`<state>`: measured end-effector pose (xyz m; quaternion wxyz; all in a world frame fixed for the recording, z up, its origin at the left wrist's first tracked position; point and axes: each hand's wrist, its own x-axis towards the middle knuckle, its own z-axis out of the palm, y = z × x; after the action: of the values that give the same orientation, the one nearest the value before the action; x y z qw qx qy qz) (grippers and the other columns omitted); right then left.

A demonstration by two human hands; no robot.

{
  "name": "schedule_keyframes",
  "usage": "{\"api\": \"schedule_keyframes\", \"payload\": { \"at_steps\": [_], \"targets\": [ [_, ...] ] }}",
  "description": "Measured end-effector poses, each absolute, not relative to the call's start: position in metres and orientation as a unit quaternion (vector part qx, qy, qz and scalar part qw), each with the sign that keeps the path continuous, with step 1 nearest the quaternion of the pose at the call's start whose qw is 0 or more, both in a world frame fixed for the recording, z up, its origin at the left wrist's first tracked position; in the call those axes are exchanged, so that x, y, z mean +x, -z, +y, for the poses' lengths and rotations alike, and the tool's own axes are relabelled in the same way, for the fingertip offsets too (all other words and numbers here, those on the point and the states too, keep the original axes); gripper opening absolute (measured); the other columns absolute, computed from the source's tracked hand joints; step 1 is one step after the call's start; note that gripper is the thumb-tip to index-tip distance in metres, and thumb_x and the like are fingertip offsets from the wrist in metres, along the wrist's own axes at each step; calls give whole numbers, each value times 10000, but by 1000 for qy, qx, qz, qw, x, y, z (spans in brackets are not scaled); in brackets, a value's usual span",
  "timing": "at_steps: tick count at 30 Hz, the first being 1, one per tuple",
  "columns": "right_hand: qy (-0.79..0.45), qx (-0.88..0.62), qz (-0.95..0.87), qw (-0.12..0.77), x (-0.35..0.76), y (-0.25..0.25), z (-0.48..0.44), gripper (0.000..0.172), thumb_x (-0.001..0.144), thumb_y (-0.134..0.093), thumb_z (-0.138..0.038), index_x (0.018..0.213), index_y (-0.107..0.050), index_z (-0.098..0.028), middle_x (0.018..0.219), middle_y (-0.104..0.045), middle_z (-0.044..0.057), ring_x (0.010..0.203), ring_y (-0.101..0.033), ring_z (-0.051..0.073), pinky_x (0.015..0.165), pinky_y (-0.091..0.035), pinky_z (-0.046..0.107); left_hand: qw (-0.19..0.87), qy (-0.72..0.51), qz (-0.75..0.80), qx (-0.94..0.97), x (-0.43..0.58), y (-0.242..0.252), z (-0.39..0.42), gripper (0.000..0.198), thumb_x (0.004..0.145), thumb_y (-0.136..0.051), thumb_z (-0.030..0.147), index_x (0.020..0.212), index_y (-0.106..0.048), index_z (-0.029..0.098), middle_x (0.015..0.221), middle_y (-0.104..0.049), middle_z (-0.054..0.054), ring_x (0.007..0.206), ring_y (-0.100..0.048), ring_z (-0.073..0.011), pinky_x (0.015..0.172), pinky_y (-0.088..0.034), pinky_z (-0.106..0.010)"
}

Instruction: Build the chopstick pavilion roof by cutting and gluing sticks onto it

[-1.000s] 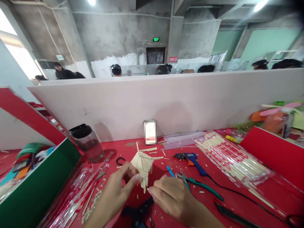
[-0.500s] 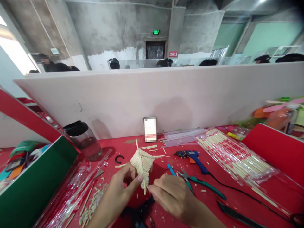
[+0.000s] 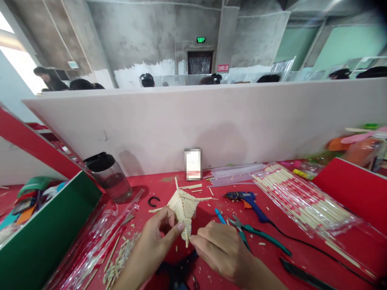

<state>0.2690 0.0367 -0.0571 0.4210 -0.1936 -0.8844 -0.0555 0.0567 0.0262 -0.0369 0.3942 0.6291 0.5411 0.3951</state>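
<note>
A small pointed roof model [image 3: 183, 203] built from rows of pale wooden sticks stands over the red table, with longer sticks jutting from its corners. Thumb and fingers of my left hand [image 3: 157, 233] pinch its near left side. My right hand [image 3: 222, 245] is closed beside the lower right edge, its fingertips pressed together close to the near corner stick. Whatever lies between those fingertips is hidden. Beneath my hands is a dark object [image 3: 173, 270], partly covered. Close to my right hand lie green-handled pliers [image 3: 260, 233] and a blue pen [image 3: 220, 216].
A blue glue gun [image 3: 248, 201] with a black cord lies behind the pliers. Bagged sticks [image 3: 302, 201] are at right, cut stick pieces [image 3: 116, 262] and plastic wrap [image 3: 87, 241] at left. A bottle [image 3: 111, 179] and a phone-like screen [image 3: 193, 164] stand by the white partition [image 3: 157, 125].
The whole scene sits slightly farther right in the view. Both hands keep nearly the same pose at the stick model.
</note>
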Motion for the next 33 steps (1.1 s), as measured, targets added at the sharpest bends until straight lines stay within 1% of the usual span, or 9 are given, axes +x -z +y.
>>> {"api": "schedule_keyframes", "payload": {
  "at_steps": [8, 14, 20, 26, 33],
  "targets": [
    [54, -206, -887, 411, 268, 53, 35, 130, 988, -573, -83, 989, -698, -121, 726, -655, 10, 626, -528, 146, 587, -341, 316, 394, -400, 546, 621, 59, 31, 24, 325, 874, -629, 415, 702, -423, 232, 663, -464, 48, 627, -452, -147, 599, -382, -242],
    [51, -204, -886, 413, 269, 54, 35, 152, 997, -552, -89, 1021, -697, -128, 750, -668, 17, 641, -561, 144, 597, -376, 305, 398, -402, 548, 616, 60, 31, 24, 338, 866, -640, 423, 698, -414, 234, 657, -457, 48, 625, -452, -148, 601, -381, -243],
    [46, -226, -864, 448, 272, 57, 39, 94, 976, -604, -130, 974, -693, -159, 750, -673, 12, 684, -620, 144, 659, -431, 293, 403, -397, 545, 619, 58, 31, 25, 341, 882, -632, 425, 709, -409, 233, 667, -448, 49, 631, -445, -146, 610, -375, -246],
    [75, -210, -880, 420, 270, 56, 35, 125, 976, -580, -97, 992, -694, -147, 752, -682, 14, 663, -614, 146, 629, -409, 309, 406, -402, 537, 620, 58, 33, 24, 347, 894, -631, 420, 710, -405, 232, 671, -439, 51, 636, -440, -143, 608, -375, -244],
    [67, -216, -876, 426, 267, 59, 35, 133, 989, -573, -101, 1013, -692, -155, 765, -696, 15, 683, -626, 140, 660, -422, 294, 404, -403, 538, 620, 59, 32, 24, 354, 888, -637, 434, 707, -409, 232, 661, -446, 52, 626, -449, -144, 598, -374, -241]
  ]
}}
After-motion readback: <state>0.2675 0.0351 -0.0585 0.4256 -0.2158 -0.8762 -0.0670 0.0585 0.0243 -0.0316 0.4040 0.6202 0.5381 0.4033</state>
